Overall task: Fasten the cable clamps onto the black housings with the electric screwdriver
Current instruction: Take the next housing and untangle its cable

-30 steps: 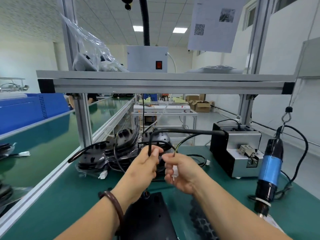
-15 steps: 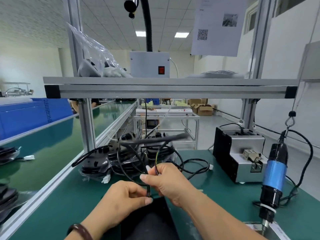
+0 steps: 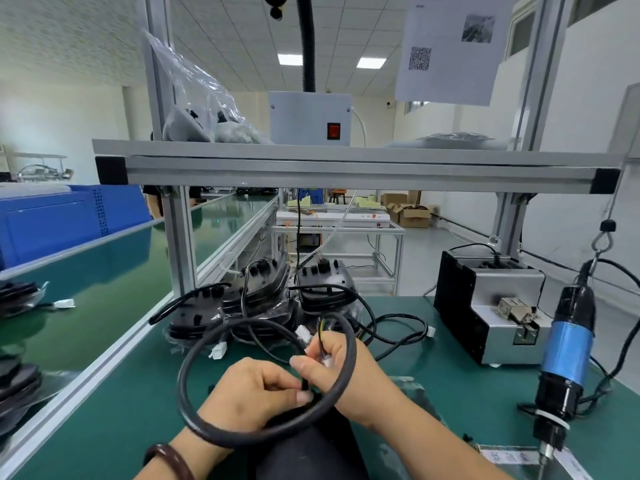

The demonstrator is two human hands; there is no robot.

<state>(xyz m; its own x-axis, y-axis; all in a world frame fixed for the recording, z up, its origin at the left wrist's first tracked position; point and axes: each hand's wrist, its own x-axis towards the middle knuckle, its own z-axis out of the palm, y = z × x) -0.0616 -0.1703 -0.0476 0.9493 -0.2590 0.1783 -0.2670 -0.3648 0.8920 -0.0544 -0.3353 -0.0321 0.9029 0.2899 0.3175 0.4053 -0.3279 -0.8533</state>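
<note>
Two hands meet on one black cable (image 3: 263, 348): your left hand (image 3: 249, 393) has its grip pinched narrow on it just below the loop, and your right hand (image 3: 336, 368) has its grip closed on the end with the coloured wires and white plug. A second ago that cable was stretched straight and high between your hands; now it has curled into a loop over your left wrist and come down low, right above the black housing (image 3: 311, 445) at the desk's near edge. I judge you are routing the cable into the housing, so the clamp is not yet seated. Beyond the housing sits the pile of bagged housings (image 3: 256, 303). Right of it, the electric screwdriver (image 3: 564, 355) hangs untouched, with the screw feeder (image 3: 485, 313) behind.
</note>
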